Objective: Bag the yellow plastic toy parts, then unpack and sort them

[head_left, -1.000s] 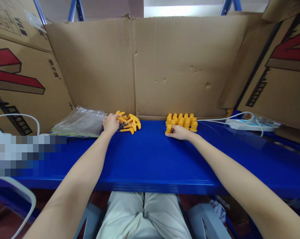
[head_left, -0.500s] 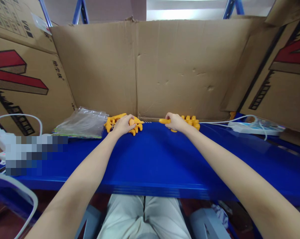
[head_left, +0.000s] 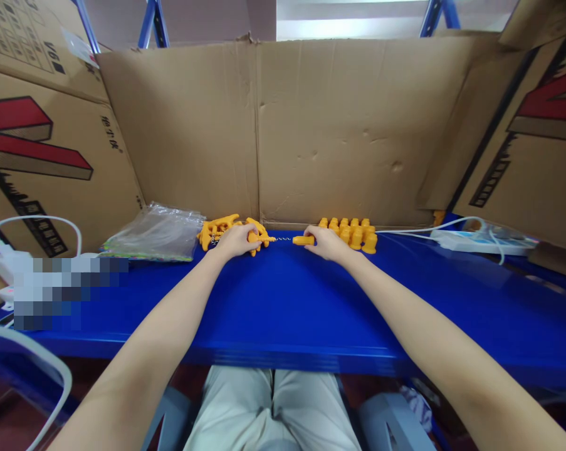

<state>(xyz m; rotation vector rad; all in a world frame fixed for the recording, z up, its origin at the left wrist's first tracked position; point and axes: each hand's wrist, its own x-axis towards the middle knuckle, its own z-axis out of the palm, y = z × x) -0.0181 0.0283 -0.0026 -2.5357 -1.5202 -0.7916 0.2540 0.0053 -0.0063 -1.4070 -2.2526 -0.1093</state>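
Observation:
In my left hand (head_left: 237, 240) I pinch an orange-yellow plastic handle (head_left: 266, 238) with a thin metal spiral (head_left: 283, 238) sticking out to the right, like a corkscrew. My right hand (head_left: 326, 242) has its fingers closed on an orange-yellow plastic cap (head_left: 303, 240). The cap lies in line with the spiral's tip, a small gap between them. Behind my left hand is a pile of similar orange-yellow handles (head_left: 222, 223), some with metal spirals. Beyond my right hand stand rows of upright orange-yellow caps (head_left: 356, 237).
Clear plastic bags (head_left: 158, 232) lie at the left on the blue table (head_left: 283, 313). A white power strip (head_left: 482, 243) with cables sits at the right. Cardboard walls (head_left: 348, 131) enclose the back and sides. A white device with a cable (head_left: 10, 263) stands far left.
My right hand has moved slightly left and nearer with the cap, uncovering more of the standing caps. My left hand has shifted a little right, and the handle's spiral now points at the cap.

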